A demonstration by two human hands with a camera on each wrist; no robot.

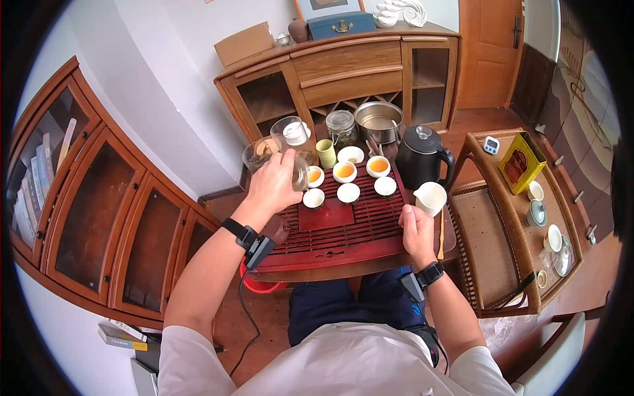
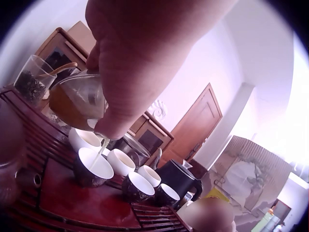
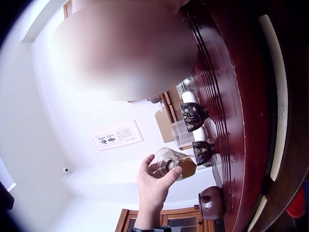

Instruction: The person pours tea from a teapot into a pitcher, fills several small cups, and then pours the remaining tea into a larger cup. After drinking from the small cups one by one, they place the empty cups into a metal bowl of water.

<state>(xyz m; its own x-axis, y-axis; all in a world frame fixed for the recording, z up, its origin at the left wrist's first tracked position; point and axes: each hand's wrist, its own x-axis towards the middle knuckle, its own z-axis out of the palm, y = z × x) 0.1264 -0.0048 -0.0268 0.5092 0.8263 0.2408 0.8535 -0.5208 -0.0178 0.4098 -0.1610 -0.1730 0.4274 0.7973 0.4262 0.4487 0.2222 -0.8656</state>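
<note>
My left hand [image 1: 274, 185] grips a clear glass pot [image 1: 302, 177], tilted over the front-left cup [image 1: 314, 198]. In the left wrist view a thin stream runs from the pot [image 2: 72, 104] into that dark-sided cup [image 2: 94, 166], white inside. Two similar cups [image 1: 348, 193] [image 1: 385, 186] stand to its right. Behind them, three white cups [image 1: 345, 171] hold amber liquid. My right hand [image 1: 418, 231] holds a white spouted pitcher [image 1: 430, 198] beside the tray's right end. In the right wrist view that hand is a close blur, while my left hand [image 3: 157, 188] pinches the pot.
On the red slatted tray [image 1: 383, 228], a brown teapot [image 1: 276, 229] stands by my left forearm. Behind the cups are a green cup [image 1: 325, 153], a lidded jar [image 1: 341, 129] and a steel pot [image 1: 378, 122]. A black kettle [image 1: 421, 158] stands right; a wicker cart [image 1: 489, 218] is beyond.
</note>
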